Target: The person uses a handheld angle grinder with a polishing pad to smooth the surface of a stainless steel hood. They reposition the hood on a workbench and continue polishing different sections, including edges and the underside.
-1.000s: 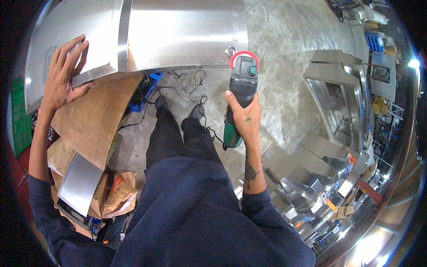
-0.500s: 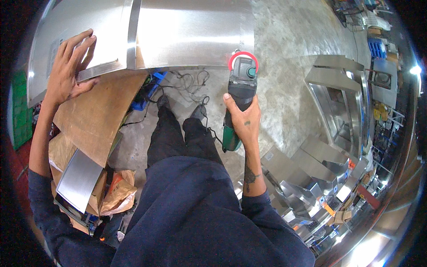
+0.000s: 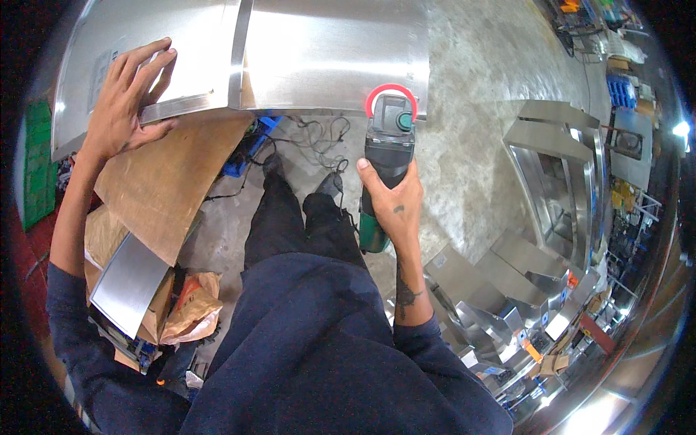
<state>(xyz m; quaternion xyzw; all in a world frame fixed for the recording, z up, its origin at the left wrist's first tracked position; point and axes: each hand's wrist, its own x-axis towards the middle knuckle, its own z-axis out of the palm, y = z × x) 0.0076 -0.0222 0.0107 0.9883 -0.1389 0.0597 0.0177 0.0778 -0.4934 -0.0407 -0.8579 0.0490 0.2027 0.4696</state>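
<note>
A large brushed stainless steel panel [image 3: 319,54] with a raised strip lies across the far left and middle. At its near left edge, my left hand [image 3: 123,109] grips the folded lip, fingers over the top and thumb along the front. My right hand [image 3: 395,203] is wrapped around the body of a green and black angle grinder [image 3: 391,148]. The grinder's head with its red-rimmed disc [image 3: 372,96] is at the panel's near right corner; whether the disc touches the metal I cannot tell.
Beneath the panel is a brown board [image 3: 167,181], beside a blue crate [image 3: 257,145]. Dark cables [image 3: 319,134] loop on the floor near my feet. Steel frames [image 3: 551,167] and folded sheet parts [image 3: 471,275] stand at the right. A crumpled paper bag [image 3: 194,308] lies at the lower left.
The grinder has shifted slightly left along the panel's near edge, away from the right corner. My left hand keeps its hold on the lip. The view has moved a little.
</note>
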